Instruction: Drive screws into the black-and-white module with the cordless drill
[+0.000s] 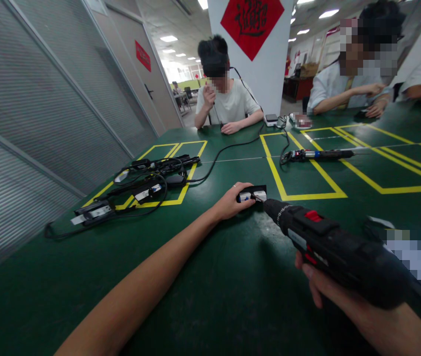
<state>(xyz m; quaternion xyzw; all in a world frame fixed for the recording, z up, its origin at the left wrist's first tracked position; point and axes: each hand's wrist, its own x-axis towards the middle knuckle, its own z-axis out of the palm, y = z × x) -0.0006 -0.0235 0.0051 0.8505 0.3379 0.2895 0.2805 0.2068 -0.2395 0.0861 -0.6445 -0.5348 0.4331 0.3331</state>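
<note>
Head view shows the left hand point(233, 201) holding a black, white-labelled rectangular device point(259, 190) on the green worktop point(210, 277), well in from its left and far edges, the right hand point(329, 287) gripping a black-and-red power drill point(325, 242) pointing at the device.

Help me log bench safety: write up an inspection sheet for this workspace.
Surface: green table, yellow lines.
Job's things: drill, its tip at a small black-and-white part; contact unclear.
Clutter: black devices grouped at left; long black tool beyond the drill.
Grips: left grip holds the part; right grip holds the drill.
Cables: long black cable runs from the left group toward the far side.
Surroundings: person opposite, red poster on a white pillar, door at left.
</note>
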